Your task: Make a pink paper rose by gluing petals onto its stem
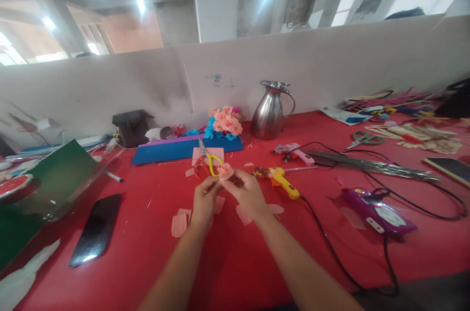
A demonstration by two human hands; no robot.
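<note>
Both my hands meet above the red table [235, 262] and pinch a small pink paper rose [225, 171] between their fingertips. My left hand [204, 201] grips it from the left and below, my right hand [247, 193] from the right. Just behind the rose lie yellow-handled scissors [207, 161] on a pink paper sheet [207, 155]. Loose pink paper petals [179, 224] lie under and beside my wrists. A yellow glue gun [281, 179] rests to the right of my right hand.
A bunch of finished pink roses [226, 122] sits on blue paper [176, 150] at the back. A steel jug [270, 110], second glue gun [295, 153], black cables [330, 242], purple device [378, 210], black phone [96, 228] and green sheet [55, 174] lie around. A white partition [235, 76] bounds the far edge.
</note>
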